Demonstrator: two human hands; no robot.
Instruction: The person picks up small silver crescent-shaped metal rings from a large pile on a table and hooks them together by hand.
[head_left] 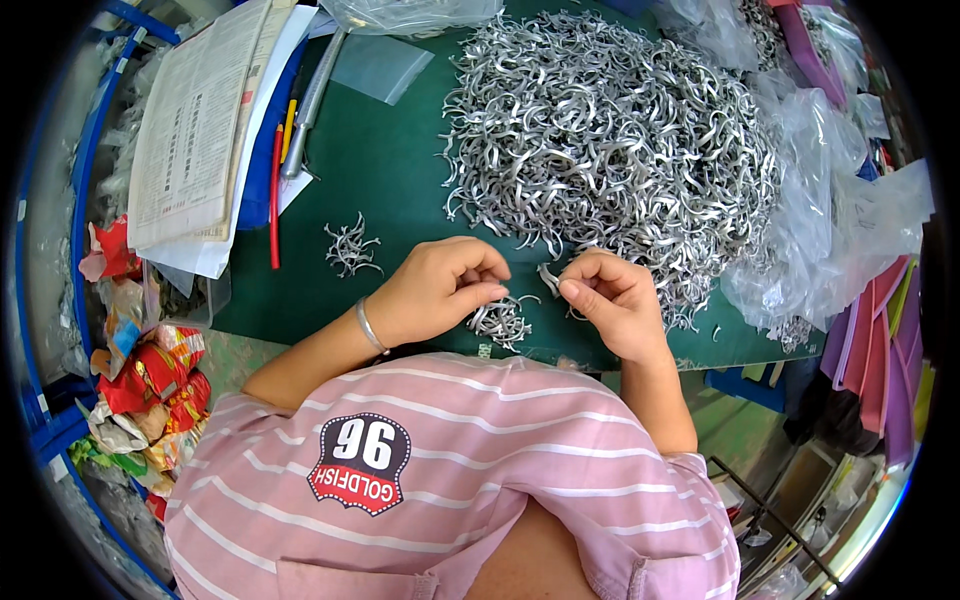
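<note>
A large heap of small curved silver metal pieces (610, 140) covers the far middle and right of the green table. My right hand (622, 300), at the heap's near edge, pinches one curved metal piece (548, 280) between thumb and fingers. My left hand (432, 290) is bent inward, thumb and forefinger a little apart, with nothing visible between them. Just below its fingertips lies a small pile of the same pieces (500, 322), close to the table's near edge. Another small cluster of pieces (351, 247) rests farther left.
At the left lie printed papers (195, 120), a red pen (275, 200), a yellow pen (289, 130) and a grey-handled tool (318, 100). A small clear bag (380, 68) sits behind. Crumpled clear plastic (810, 190) borders the heap's right side. Blue shelving (85, 180) stands far left.
</note>
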